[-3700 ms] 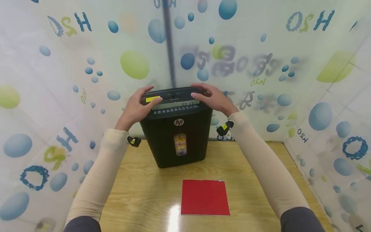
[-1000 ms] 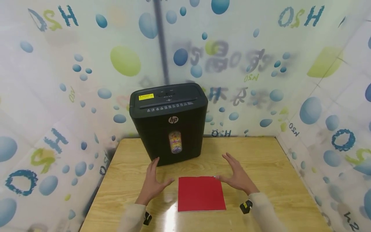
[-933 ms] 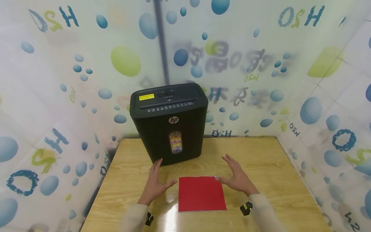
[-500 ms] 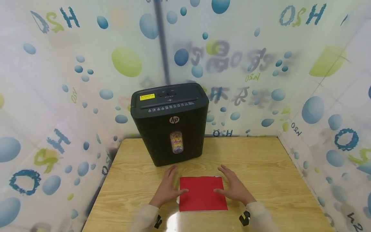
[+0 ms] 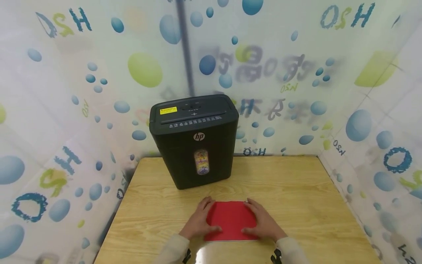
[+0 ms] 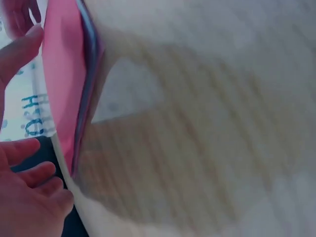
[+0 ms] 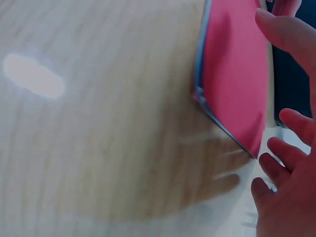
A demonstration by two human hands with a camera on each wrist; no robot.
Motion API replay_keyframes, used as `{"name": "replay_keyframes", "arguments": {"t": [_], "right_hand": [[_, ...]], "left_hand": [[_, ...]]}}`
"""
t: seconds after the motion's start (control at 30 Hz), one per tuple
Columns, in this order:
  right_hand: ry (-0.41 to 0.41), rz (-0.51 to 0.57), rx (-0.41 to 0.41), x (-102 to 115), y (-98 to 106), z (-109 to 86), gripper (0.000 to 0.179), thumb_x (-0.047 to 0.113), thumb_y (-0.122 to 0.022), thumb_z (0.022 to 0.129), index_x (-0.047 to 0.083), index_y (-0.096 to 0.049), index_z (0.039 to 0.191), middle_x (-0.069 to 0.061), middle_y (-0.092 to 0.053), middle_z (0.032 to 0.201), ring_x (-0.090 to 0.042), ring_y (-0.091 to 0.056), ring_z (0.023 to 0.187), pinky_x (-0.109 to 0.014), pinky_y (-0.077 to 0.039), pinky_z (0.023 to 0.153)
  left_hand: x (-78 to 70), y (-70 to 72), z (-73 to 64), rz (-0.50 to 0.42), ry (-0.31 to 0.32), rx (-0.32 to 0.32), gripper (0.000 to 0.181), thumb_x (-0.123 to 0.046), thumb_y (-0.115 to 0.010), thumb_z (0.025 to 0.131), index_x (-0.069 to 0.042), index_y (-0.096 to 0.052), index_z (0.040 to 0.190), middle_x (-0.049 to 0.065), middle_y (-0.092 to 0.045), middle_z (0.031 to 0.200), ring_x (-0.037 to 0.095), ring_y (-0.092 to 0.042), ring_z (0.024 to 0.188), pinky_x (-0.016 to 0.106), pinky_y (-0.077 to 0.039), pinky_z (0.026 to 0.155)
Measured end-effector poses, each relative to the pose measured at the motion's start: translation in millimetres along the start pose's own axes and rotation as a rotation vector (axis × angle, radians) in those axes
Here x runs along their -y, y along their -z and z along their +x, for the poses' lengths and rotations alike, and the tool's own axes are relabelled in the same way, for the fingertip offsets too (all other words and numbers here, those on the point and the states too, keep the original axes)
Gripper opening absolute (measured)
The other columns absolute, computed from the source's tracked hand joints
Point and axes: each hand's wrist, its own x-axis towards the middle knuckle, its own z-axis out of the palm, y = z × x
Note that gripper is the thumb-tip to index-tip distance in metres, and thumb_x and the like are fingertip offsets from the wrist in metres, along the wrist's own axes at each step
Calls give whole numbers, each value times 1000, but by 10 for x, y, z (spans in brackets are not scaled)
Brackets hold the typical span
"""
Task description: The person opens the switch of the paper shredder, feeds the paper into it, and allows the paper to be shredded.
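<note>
A thin stack of red paper (image 5: 230,216) lies flat on the wooden table, its pale lower edge showing along the near side. My left hand (image 5: 199,220) is at the stack's left side, thumb stretched over the red surface and fingers by the far left corner. Opposite it, my right hand (image 5: 264,222) is at the right side with its thumb over the paper too. Both wrist views show spread fingers close by the edges of the red stack (image 6: 66,74), with the thumb above it and nothing pinched.
A black HP paper shredder (image 5: 178,154) stands behind the paper, left of centre, with colourful shreds in its front window (image 5: 202,162). The wooden table (image 5: 290,190) meets patterned curtain walls (image 5: 280,47) at the back and sides.
Earlier both hands were on the shredder's top. They have since come down to the paper and closed in from either side. The shredder and paper stay in place.
</note>
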Motion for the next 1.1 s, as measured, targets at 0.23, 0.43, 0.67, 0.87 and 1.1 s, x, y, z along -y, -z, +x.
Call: {"name": "replay_keyframes", "arguments": {"t": [0.23,0.43,0.67,0.87,1.1], "right_hand": [[-9,-70,-16,-19,-88,3,88,47,-86,79,11,-51,150,-10,-42,160,-35,-42,146,-60,-42,113],[-35,-90,-68,-16,-130,11,79,41,-86,80,9,-55,146,-9,-48,156,-34,-45,143,-59,-43,113],[-74,-80,-71,-8,-149,18,78,39,-88,79,10,-57,145,-6,-49,156,-32,-44,144,-55,-42,115],[-109,-80,-66,14,-149,31,80,44,-89,76,14,-58,144,-3,-50,154,-29,-46,142,-54,-44,114],[-101,-70,-120,10,-147,74,75,32,-92,75,17,-60,141,-2,-58,141,-25,-49,132,-51,-48,110]], "left_hand": [[-20,-83,-42,75,36,32,100,-54,-84,79,-7,-40,156,17,-31,164,39,-31,152,51,-48,111],[-34,-98,-62,162,-19,14,91,-53,-81,83,-3,-47,152,19,-33,164,42,-30,151,49,-47,112],[-37,-105,-73,193,-16,24,89,-56,-78,84,-3,-50,150,18,-35,163,42,-30,152,48,-48,112],[-21,-131,-67,197,0,17,89,-56,-81,82,-5,-52,149,15,-37,163,39,-31,152,47,-47,113],[-21,-130,-62,176,0,-11,88,-55,-84,79,-7,-54,146,14,-40,160,39,-35,150,47,-50,110]]}}
